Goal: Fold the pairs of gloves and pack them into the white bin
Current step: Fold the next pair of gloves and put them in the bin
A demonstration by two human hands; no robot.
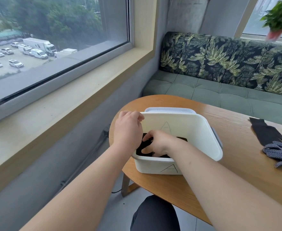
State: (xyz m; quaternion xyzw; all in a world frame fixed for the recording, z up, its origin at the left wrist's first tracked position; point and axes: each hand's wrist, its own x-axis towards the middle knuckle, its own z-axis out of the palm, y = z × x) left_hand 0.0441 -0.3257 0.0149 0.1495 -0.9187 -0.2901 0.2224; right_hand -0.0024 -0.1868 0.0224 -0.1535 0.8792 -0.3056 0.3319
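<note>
The white bin [195, 130], marked with a letter A on its front, stands on the left end of the wooden table [236, 172]. My left hand [128, 129] grips the bin's left rim with curled fingers. My right hand [156, 143] reaches down inside the bin, fingers curled on folded black gloves [146, 143] lying on its bottom. Part of the black fabric is hidden under my hand. On the table to the right lie a dark grey glove [266, 132] and a blue-and-white patterned glove [278, 153], flat and overlapping.
A green sofa [220, 90] with a leaf-print back runs behind the table. A window and a wide sill [62, 104] lie to the left. A potted plant [278, 19] stands at top right. My knee [155, 214] shows below the table edge.
</note>
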